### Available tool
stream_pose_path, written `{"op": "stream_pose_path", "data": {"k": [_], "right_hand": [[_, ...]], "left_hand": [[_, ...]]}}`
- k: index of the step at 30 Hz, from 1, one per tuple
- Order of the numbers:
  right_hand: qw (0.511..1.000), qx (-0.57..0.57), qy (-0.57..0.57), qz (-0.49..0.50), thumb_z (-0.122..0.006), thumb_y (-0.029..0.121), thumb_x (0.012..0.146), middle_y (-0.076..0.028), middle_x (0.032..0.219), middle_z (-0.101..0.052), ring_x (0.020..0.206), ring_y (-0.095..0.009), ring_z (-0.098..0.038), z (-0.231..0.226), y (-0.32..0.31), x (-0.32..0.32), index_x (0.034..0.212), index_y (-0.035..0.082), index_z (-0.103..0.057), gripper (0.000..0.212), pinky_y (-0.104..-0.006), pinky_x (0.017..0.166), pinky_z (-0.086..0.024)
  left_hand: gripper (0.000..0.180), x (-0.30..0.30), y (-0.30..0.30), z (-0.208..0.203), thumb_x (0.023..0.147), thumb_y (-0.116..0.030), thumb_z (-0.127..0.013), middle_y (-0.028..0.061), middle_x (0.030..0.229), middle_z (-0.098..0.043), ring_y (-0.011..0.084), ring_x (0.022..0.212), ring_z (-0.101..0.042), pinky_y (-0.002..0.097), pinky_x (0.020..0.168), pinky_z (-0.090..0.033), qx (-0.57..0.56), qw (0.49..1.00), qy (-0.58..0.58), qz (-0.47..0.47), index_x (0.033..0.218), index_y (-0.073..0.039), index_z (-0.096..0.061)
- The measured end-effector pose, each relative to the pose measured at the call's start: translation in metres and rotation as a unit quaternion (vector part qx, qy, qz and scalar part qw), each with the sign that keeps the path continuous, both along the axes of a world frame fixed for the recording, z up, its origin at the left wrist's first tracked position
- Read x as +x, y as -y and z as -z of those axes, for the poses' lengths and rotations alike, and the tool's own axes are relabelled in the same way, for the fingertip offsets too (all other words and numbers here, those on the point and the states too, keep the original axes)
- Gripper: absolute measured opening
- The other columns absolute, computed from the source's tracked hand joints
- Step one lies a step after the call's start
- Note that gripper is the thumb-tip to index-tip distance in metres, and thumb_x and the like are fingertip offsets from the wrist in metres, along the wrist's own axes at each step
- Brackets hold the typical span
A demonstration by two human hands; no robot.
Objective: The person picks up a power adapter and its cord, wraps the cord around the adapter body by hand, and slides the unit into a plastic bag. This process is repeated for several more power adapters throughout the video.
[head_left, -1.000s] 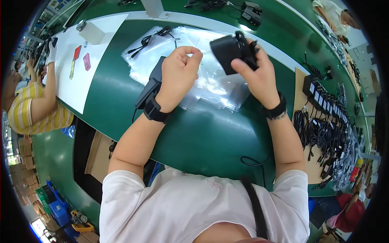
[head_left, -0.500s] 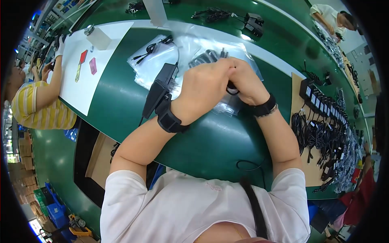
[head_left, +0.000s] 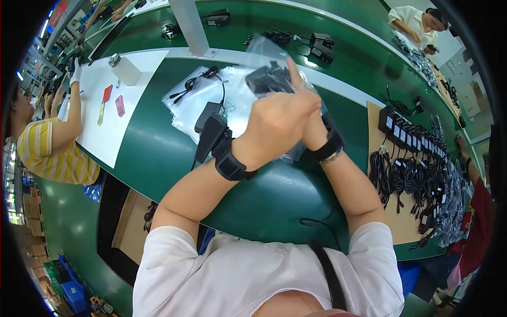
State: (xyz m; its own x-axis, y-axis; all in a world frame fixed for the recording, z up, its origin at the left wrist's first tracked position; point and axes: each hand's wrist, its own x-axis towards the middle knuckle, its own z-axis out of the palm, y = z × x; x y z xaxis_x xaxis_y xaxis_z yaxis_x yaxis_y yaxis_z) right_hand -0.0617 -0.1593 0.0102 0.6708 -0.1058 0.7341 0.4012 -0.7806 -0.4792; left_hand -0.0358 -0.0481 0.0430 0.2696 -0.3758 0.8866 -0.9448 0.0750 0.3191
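My left hand [head_left: 275,119] and my right hand [head_left: 312,113] meet over the middle of the green bench. Just beyond the knuckles, a clear plastic bag [head_left: 257,48] with a black power adapter and coiled cable [head_left: 268,79] in it is raised and tilted, gripped between both hands. The left fingers curl inward, largely hidden by the back of that hand. One finger points up along the bag's right side. Beside my left wrist, another black adapter [head_left: 208,113] rests on a pile of clear bags [head_left: 185,113], its black cable [head_left: 203,80] lying across them.
A cardboard sheet [head_left: 393,222] at right bears a row of black adapters [head_left: 409,133] with bundled cables. A loose cable [head_left: 317,223] lies near the front edge. At left, a white sheet [head_left: 134,105] holds a bottle [head_left: 124,68]; a person in yellow stripes [head_left: 50,145] works there.
The bagged adapter, mostly covered by my hands before, now shows above them, lifted and tilted. My hands have turned and shifted slightly, and the head view has moved a little.
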Motion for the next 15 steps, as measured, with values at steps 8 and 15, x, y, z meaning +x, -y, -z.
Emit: {"op": "stream_pose_path", "data": {"k": [8, 15], "right_hand": [[0.930, 0.352, -0.079, -0.069, -0.068, 0.019, 0.078, -0.006, 0.093, -0.055, 0.073, -0.010, -0.054, -0.018, 0.004, 0.016, 0.121, 0.000, -0.041, 0.054, -0.0232, 0.054, -0.049], [0.906, 0.317, -0.221, -0.172, -0.065, 0.025, 0.077, -0.010, 0.084, -0.059, 0.074, -0.017, -0.057, -0.049, -0.002, -0.004, 0.108, -0.001, -0.052, 0.042, -0.0286, 0.065, -0.046]], "left_hand": [[0.021, -0.018, -0.005, 0.006, 0.080, -0.014, -0.061, 0.0125, 0.075, -0.060, 0.0261, 0.066, -0.059, 0.0320, 0.058, -0.045, 0.062, 0.975, -0.209, 0.038, 0.096, -0.003, -0.054], [0.062, 0.090, -0.044, -0.023, 0.077, -0.051, -0.060, 0.0146, 0.100, -0.058, 0.0218, 0.089, -0.057, 0.0339, 0.080, -0.045, 0.085, 0.941, -0.325, -0.040, 0.107, 0.003, -0.050]]}}
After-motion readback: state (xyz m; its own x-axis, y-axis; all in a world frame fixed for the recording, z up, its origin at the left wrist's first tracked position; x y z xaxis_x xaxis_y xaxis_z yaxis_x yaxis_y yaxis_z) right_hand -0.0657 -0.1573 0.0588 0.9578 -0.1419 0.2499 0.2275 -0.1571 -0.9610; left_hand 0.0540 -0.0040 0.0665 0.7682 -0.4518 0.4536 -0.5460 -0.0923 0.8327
